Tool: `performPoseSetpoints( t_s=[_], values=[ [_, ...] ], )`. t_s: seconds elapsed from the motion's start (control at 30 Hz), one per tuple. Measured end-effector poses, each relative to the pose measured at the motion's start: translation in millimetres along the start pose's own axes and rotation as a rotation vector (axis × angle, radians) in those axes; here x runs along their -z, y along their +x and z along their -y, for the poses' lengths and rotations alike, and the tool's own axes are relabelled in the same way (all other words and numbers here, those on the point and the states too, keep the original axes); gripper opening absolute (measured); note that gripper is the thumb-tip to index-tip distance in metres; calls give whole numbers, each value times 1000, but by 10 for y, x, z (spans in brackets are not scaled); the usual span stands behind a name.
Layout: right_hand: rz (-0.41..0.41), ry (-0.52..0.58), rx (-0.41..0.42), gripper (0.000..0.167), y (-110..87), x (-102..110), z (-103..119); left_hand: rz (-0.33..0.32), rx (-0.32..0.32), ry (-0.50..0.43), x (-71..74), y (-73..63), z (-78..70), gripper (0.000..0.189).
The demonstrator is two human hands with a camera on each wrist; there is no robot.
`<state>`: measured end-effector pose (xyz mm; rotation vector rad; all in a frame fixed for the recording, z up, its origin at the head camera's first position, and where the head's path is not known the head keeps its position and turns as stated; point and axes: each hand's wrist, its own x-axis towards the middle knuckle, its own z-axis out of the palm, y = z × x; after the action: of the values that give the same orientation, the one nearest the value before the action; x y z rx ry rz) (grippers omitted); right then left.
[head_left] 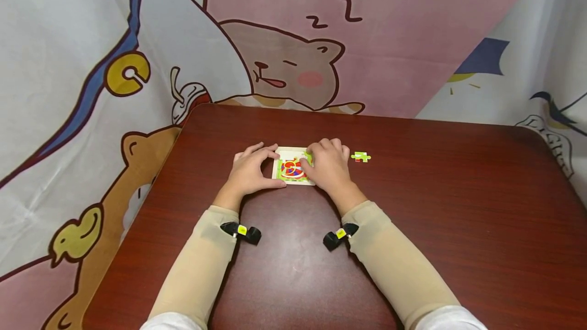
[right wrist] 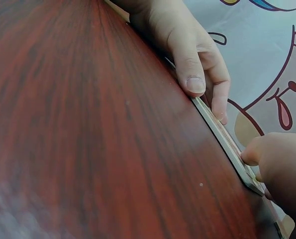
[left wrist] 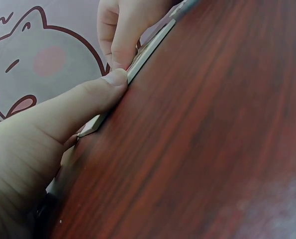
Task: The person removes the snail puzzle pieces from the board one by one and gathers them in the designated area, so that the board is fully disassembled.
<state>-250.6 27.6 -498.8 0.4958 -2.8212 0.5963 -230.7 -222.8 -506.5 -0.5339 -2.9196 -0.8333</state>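
A small jigsaw puzzle in a pale wooden tray (head_left: 295,182) lies on the table, with a red, blue and green picture and a white bare area at its upper left. My left hand (head_left: 251,171) holds the tray's left side, thumb at the near edge and fingers at the far edge. Over the tray's right part, my right hand (head_left: 329,164) has its thumb and index finger bent around a green puzzle piece (head_left: 309,157), mostly covered by the fingers. Both hands also show in the left wrist view, where the tray (left wrist: 150,52) is seen edge-on.
One loose green, white and red puzzle piece (head_left: 361,157) lies right of my right hand. The dark red-brown table (head_left: 458,208) reaches back to a cartoon-printed cloth (head_left: 390,39). Small black devices with yellow labels sit at both wrists.
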Motion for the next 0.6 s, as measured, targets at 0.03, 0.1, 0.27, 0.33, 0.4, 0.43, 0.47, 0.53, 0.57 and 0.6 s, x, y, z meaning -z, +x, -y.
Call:
performPoseSetpoints(
  t_s=[0.03,0.1,0.27,0.33,0.4,0.43,0.47,0.53,0.57,0.6],
  values=[
    [4,-3,1,36,0,1,4,-1,-1,0,0,-1,-1,80],
    [12,-6,4,35,1,4,19,-3,-1,0,0,-2,-2,81],
    [46,-26,-1,36,19,1,74,-1,0,1,-1,-4,7,81],
    [61,-31,-10,37,26,-7,91,-1,0,0,-4,-1,10,81],
    [74,-29,-21,39,34,-16,105,-3,0,-2,-6,0,9,81],
    [80,-25,-27,40,38,-21,111,-4,0,-4,-6,1,7,81],
    [86,-22,-32,41,44,-25,116,-5,-1,-4,-6,2,6,81],
    [98,-20,-41,43,53,-30,123,-6,0,-5,-6,4,6,80],
    [104,-21,-44,43,56,-32,127,-6,-1,-5,-5,4,6,81],
    [109,-22,-48,44,59,-35,130,-6,0,-5,-4,6,6,81]
  ],
)
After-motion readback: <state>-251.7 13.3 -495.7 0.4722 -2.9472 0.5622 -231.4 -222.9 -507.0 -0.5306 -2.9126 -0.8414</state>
